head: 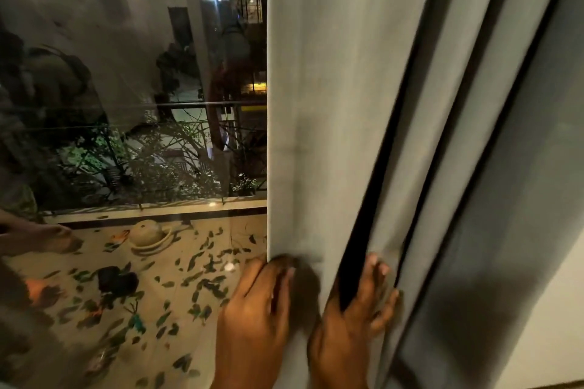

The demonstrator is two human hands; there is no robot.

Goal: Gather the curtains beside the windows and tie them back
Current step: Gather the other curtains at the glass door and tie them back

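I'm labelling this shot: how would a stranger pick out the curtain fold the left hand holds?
Start at the window. The grey curtain hangs to its right. It's the leftmost fold, bordering the glass, pinched by the left hand.

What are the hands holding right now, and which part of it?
Both grip the grey curtain: left hand at its window-side edge, right hand around a fold beside it.

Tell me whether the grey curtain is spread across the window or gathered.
Gathered in part: the curtain hangs in folds, both hands gripping it, with window glass bare beside it. No tie shows.
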